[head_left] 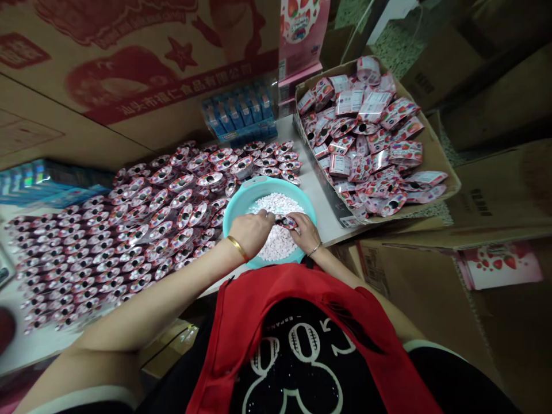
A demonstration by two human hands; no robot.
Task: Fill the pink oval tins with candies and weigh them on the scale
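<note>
A turquoise plastic basin [233, 207] stands right in front of me, with many small white and pale pink candies [278, 244] in it. Over the candies my two hands meet at one small pink and red candy packet [284, 221]. My left hand [254, 231], a gold bangle on its wrist, has its fingers closed at the packet's left end. From the other side my right hand [306, 231], with a thin bracelet, pinches the packet's right end. The fingers hide part of the packet.
Many upright packets [157, 201] cover the white table [324, 202] on the left. At right, a cardboard tray [444, 167] is heaped with packets. Blue boxes [241, 112] stand behind, below large printed cartons [142, 63]. More cardboard [422, 293] lies low on the right.
</note>
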